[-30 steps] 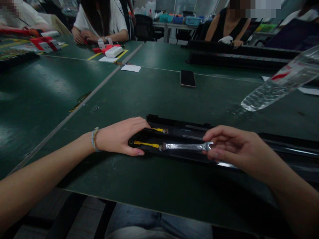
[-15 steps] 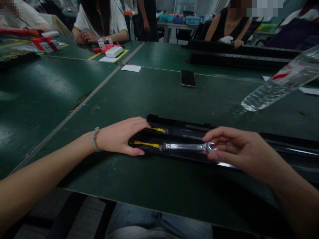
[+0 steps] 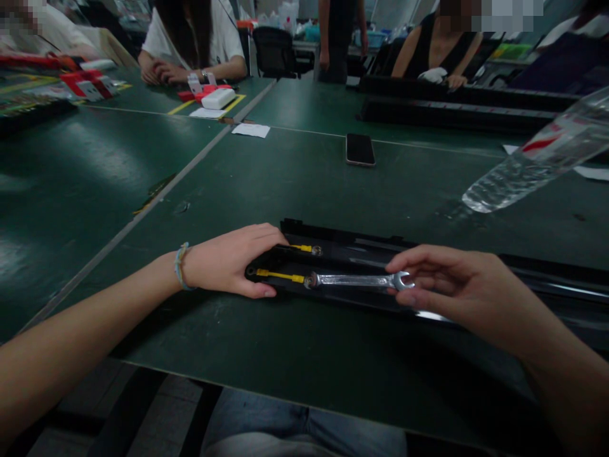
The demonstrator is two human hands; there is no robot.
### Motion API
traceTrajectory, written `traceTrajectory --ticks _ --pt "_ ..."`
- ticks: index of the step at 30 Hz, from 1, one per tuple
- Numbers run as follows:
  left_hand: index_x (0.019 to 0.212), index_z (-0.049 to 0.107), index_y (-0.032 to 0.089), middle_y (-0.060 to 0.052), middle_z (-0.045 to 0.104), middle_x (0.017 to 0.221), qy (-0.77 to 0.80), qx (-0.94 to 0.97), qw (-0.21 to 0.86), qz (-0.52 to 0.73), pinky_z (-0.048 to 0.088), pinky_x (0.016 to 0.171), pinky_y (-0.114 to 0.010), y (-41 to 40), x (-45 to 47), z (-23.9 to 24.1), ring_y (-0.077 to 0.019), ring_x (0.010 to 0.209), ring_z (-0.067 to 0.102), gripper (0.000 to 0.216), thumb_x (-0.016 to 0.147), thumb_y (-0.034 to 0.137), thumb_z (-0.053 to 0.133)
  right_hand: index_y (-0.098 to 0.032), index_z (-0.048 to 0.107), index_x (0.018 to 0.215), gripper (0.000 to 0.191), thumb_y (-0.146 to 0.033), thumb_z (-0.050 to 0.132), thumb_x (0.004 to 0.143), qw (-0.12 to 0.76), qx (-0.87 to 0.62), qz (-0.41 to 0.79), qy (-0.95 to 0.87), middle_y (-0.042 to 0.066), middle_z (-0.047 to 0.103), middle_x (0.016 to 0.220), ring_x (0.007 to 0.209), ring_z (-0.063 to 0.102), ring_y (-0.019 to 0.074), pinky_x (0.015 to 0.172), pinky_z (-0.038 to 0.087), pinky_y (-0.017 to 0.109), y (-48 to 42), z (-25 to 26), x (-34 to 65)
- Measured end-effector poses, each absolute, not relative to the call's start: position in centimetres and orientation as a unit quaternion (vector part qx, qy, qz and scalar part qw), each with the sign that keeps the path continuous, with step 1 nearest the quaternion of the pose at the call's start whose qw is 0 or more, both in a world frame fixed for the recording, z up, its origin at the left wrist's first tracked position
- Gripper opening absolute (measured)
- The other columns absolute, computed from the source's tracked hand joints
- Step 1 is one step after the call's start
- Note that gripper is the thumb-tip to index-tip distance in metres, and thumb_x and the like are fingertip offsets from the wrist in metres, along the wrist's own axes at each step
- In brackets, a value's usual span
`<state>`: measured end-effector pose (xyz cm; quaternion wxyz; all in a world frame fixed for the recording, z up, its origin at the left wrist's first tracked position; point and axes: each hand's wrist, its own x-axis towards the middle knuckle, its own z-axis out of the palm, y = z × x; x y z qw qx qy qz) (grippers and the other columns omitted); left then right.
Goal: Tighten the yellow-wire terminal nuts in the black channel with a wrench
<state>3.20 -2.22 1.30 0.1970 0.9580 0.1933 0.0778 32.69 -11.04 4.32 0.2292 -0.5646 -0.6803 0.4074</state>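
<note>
A long black channel-shaped housing [image 3: 352, 298] lies on the green table in front of me. My left hand [image 3: 238, 260] grips its left end, thumb on the near side and fingers over the far side. Inside, two yellow-sleeved wires run to metal fasteners; the nearer yellow wire [image 3: 280, 275] meets its fastener [image 3: 310, 280] at one end of a silver wrench [image 3: 352, 280]. The wrench lies lengthwise along the housing. At its other, open-jawed end, my right hand [image 3: 457, 285] pinches it between thumb and fingers. The left fingertips are partly hidden.
A tilted clear water bottle [image 3: 533, 152] is at the right. A phone [image 3: 360, 150] and a paper slip [image 3: 251, 130] lie farther back. Across the table, several people sit near long black parts [image 3: 457, 111] and a white box [image 3: 218, 98].
Both my hands, the wrench and the housing look unmoved. In the background, a standing person has shifted to the right, uncovering a black chair.
</note>
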Motion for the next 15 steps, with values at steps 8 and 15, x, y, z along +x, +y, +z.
traceTrajectory --ticks 8,15 --pt "0.112 0.042 0.013 -0.014 0.051 0.107 0.195 0.958 0.197 0.076 0.041 0.086 -0.04 -2.24 3.18 1.28 -0.0258 0.098 0.048 0.055 0.071 0.046 0.059 -0.022 0.061 0.091 0.031 -0.036 0.067 0.064 0.227 -0.564 0.398 -0.687 0.003 0.066 0.081 0.064 0.063 0.0159 0.054 0.053 0.025 -10.99 4.33 32.64" --pt "0.113 0.042 0.013 -0.014 0.05 0.108 0.198 0.957 0.199 0.07 0.04 0.087 -0.04 -2.17 3.18 1.25 -0.0263 0.099 0.047 0.057 0.071 0.046 0.059 -0.023 0.06 0.09 0.029 -0.038 0.066 0.065 0.218 -0.564 0.389 -0.695 0.002 0.065 0.079 0.064 0.062 0.0162 0.052 0.053 0.025 -10.98 4.39 32.64"
